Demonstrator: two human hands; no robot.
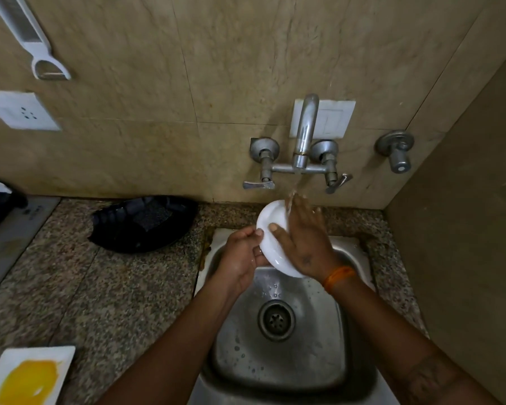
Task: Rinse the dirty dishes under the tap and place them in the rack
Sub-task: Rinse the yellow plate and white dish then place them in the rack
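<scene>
Water's running from the curved steel wall tap [303,133] and I've got the small round white ceramic plate [270,226] tilted on edge right under it, over the far rim of the square stainless sink [278,361], my left hand [240,258] gripping its rim at nine o'clock while my right hand [304,238] lies flat, fingers straight, rubbing the face. The black plastic rack [142,222] sits off at ten o'clock across the speckled counter, so I judge the left hand, nearer that side, carries it over; a yellow-smeared white square plate [30,375] waits at seven o'clock
</scene>
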